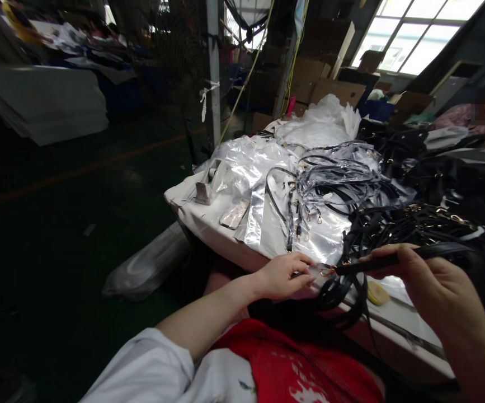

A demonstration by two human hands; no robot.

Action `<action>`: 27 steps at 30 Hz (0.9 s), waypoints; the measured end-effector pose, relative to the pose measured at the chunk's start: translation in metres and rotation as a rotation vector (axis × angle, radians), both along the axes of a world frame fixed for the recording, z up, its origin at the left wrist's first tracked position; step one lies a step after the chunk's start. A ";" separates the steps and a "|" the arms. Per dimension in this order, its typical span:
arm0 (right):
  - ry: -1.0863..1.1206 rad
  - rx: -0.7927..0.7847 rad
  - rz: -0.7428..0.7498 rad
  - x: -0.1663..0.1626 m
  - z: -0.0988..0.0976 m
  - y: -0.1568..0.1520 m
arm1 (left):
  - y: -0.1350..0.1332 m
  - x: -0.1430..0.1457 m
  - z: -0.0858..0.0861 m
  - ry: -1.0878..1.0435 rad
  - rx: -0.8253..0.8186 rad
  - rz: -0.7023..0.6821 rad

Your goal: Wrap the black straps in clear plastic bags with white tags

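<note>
My right hand (439, 285) grips a black strap (372, 264) between thumb and fingers, above the table's near edge. A gold-coloured metal clasp (327, 272) is on the strap's left end, close to the fingertips of my left hand (286, 275). Those fingers are closed in a pinch, with something small and dark partly showing between them. Beneath the strap, a loop of black straps (338, 299) hangs over the table edge. Beyond my hands lies a pile of black straps with gold hooks (410, 224).
Plastic-wrapped straps (334, 173) and clear plastic bags (246, 159) cover the white table. A phone-like flat object (234, 214) and a small box (203, 192) lie at the left. A yellow round piece (377, 293) sits near the edge. A metal post (213, 73) stands behind.
</note>
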State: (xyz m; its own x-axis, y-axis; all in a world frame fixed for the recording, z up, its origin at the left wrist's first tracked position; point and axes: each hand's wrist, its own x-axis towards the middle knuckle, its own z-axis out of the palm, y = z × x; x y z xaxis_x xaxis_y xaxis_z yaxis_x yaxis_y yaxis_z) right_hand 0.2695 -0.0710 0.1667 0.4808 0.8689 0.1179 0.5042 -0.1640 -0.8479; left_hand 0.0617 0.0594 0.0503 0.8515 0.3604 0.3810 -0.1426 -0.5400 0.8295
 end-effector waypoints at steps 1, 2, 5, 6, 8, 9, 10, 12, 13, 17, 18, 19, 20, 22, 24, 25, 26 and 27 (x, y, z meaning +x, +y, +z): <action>0.003 -0.013 0.008 -0.001 0.000 0.001 | 0.000 0.001 0.002 -0.012 0.007 -0.010; 0.004 -0.023 0.016 -0.001 0.001 0.001 | 0.001 0.001 0.004 -0.021 0.017 -0.022; -0.003 -0.034 0.013 0.002 0.001 0.001 | 0.004 0.003 0.010 -0.028 0.068 -0.062; -0.009 -0.036 0.008 0.003 0.001 0.000 | 0.005 0.003 0.011 -0.020 0.097 -0.073; -0.023 -0.046 0.007 0.006 0.000 -0.001 | 0.007 0.004 0.015 0.000 0.164 -0.078; -0.032 -0.054 0.011 0.007 0.000 -0.001 | 0.006 0.004 0.017 0.005 0.191 -0.074; -0.042 -0.060 0.018 0.008 -0.001 0.000 | 0.005 0.005 0.018 0.003 0.205 -0.066; -0.058 -0.064 0.033 0.006 -0.001 0.001 | 0.001 0.006 0.019 -0.014 0.178 -0.030; -0.067 -0.062 0.045 0.005 -0.001 0.002 | -0.002 0.007 0.019 -0.024 0.145 -0.004; -0.109 -0.013 0.091 -0.002 -0.002 0.008 | -0.015 0.012 0.017 -0.046 0.043 0.135; -0.114 0.009 0.092 -0.003 -0.003 0.009 | -0.018 0.013 0.016 -0.051 0.035 0.156; -0.113 0.029 0.089 -0.004 -0.003 0.009 | -0.020 0.013 0.016 -0.056 0.026 0.170; -0.107 0.044 0.086 -0.003 -0.003 0.009 | -0.021 0.014 0.017 -0.063 0.011 0.175; -0.094 0.060 0.078 -0.001 -0.002 0.009 | -0.022 0.016 0.019 -0.079 -0.062 0.166; -0.088 0.052 0.074 0.001 0.001 0.009 | -0.023 0.017 0.022 -0.088 -0.196 0.117; -0.089 0.043 0.072 0.002 0.003 0.009 | -0.023 0.019 0.023 -0.089 -0.275 0.081; -0.090 0.034 0.071 0.002 0.004 0.009 | -0.023 0.020 0.023 -0.089 -0.350 0.044; -0.089 0.025 0.071 0.002 0.006 0.009 | -0.023 0.021 0.024 -0.087 -0.414 0.011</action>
State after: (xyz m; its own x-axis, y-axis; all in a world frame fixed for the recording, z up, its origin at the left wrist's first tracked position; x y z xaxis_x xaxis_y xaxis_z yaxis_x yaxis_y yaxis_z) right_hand 0.2715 -0.0623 0.1724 0.4048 0.8967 0.1794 0.5870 -0.1044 -0.8028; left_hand 0.0827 0.0365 0.0739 0.8175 0.5073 0.2727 -0.2179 -0.1659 0.9618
